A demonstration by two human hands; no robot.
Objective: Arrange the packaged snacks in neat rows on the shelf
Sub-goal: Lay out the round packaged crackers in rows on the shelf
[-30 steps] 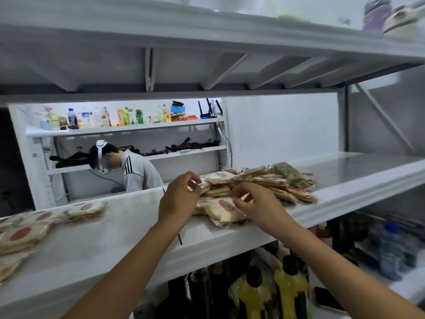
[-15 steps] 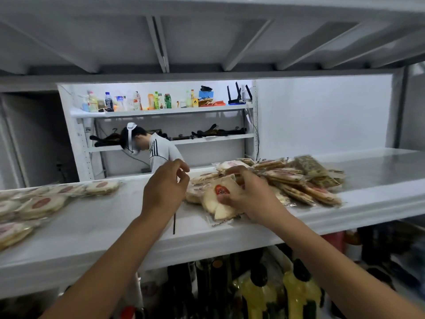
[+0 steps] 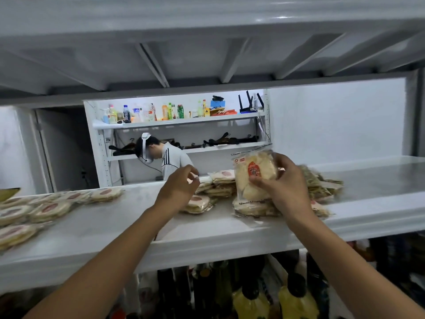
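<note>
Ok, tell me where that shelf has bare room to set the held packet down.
Bare shelf lies between the laid-out rows at left and the loose pile; more beyond the pile's right edge. Crowded under the right hand holding the packet.

Dim, flat light up front, brightest on the far shelf point(image 3: 179, 120) behind the hands, glare streak on the top beam point(image 3: 276, 18), motion blur throughout, wide-angle bowing at edges, bottles point(image 3: 273, 300) below in shadow.

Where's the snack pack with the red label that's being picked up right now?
In the head view, the snack pack is right of centre, held upright in the right hand above the loose pile on the shelf.
</note>
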